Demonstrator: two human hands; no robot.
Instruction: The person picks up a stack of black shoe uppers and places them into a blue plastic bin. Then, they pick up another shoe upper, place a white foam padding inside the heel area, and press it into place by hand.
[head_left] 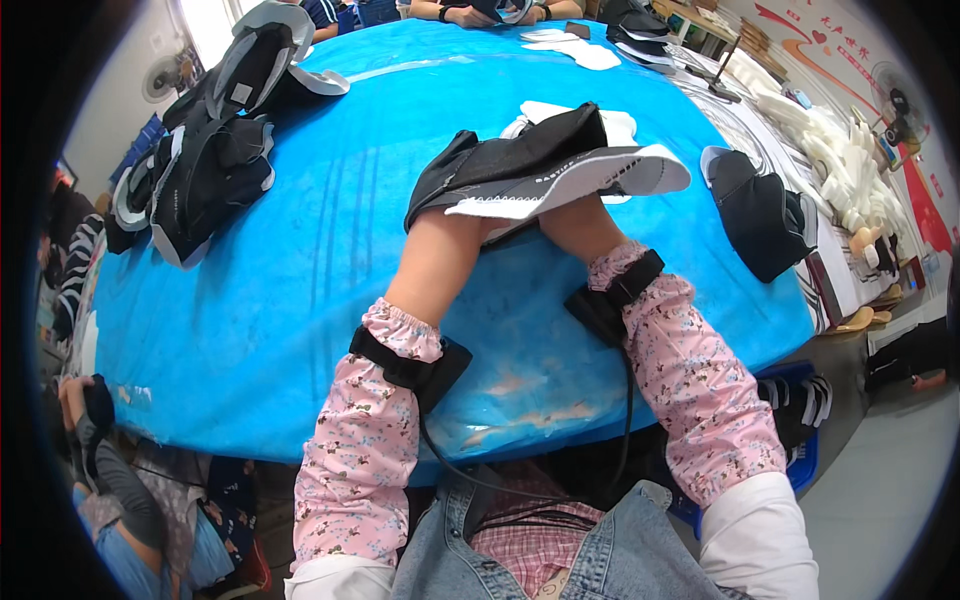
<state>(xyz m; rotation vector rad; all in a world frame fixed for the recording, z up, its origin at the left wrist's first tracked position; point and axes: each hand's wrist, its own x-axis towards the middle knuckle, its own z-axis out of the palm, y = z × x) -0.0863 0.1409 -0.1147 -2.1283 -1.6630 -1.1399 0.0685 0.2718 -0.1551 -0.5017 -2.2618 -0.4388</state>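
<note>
A black shoe upper with a white lower edge lies across both my hands, over the middle of the table. My left hand reaches under its left part, and only the wrist side shows. Under the right part goes my right hand, also seen only near the wrist. The upper covers the fingers of both hands, so their grip is hidden. Just behind the upper, flat white pieces lie partly covered on the table.
Blue sheeting covers the table. Black uppers are heaped at the left; another upper lies at the right. Across the table, a person's hands hold a dark piece. White shoe-shaped pieces crowd a side table. A blue crate stands below right.
</note>
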